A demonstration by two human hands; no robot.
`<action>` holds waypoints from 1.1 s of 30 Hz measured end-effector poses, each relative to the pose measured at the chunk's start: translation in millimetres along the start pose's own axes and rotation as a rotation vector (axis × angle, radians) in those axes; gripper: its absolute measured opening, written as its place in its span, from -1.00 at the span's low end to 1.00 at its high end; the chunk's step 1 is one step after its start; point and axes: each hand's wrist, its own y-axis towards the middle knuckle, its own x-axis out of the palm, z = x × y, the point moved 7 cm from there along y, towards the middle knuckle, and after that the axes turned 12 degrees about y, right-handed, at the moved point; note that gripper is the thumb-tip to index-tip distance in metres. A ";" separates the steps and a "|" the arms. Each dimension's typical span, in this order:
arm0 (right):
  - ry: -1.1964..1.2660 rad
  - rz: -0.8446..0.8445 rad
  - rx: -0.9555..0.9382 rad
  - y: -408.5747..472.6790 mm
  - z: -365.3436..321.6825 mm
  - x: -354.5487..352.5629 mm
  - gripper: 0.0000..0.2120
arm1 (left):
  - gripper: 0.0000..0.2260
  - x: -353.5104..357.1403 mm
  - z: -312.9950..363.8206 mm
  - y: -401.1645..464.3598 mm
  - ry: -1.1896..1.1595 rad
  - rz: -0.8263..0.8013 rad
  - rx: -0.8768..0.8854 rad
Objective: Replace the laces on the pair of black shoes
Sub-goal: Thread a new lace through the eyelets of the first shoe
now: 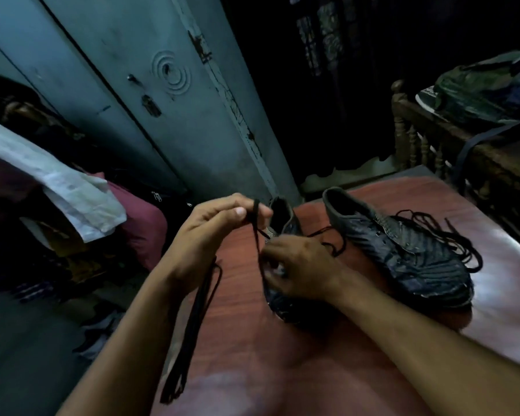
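Pinching a black lace (255, 223) taut in the left hand (213, 232), a person's right hand (294, 265) grips its lower end over the nearer shoe (282, 217) on the table (282, 370); dangling slack could snag.

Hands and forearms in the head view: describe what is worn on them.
Nothing is worn. The left hand and right hand are bare, with no gloves, rings, watch or bands visible. Both forearms are bare to the frame edge; no sleeve shows.
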 end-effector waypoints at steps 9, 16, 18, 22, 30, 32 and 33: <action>0.239 0.379 0.076 2.3 -12.0 -29.2 -0.45 | -0.63 4.0 3.7 34.5 0.359 -0.191 -0.077; -0.013 0.363 0.316 -3.3 43.9 -37.8 -0.70 | -0.68 7.4 -2.0 23.4 0.340 -0.191 -0.065; -0.009 0.335 0.370 -3.8 56.2 -38.6 -0.65 | -0.69 9.1 -5.8 15.6 0.313 -0.193 -0.068; -0.070 0.298 0.467 -9.1 81.1 -40.9 -0.51 | -0.68 6.0 -20.2 -1.3 0.174 -0.186 -0.090; 0.103 0.339 0.475 -7.7 81.3 -38.2 -0.68 | -0.78 5.0 -71.5 -19.1 0.292 -0.072 -0.109; 0.197 0.381 0.454 -6.4 77.8 -42.0 -0.68 | -0.82 4.0 -89.4 -13.0 0.388 0.103 -0.090; 0.235 0.394 0.471 -7.0 79.9 -42.6 -0.70 | -0.82 5.9 -98.3 -8.8 0.408 0.174 -0.082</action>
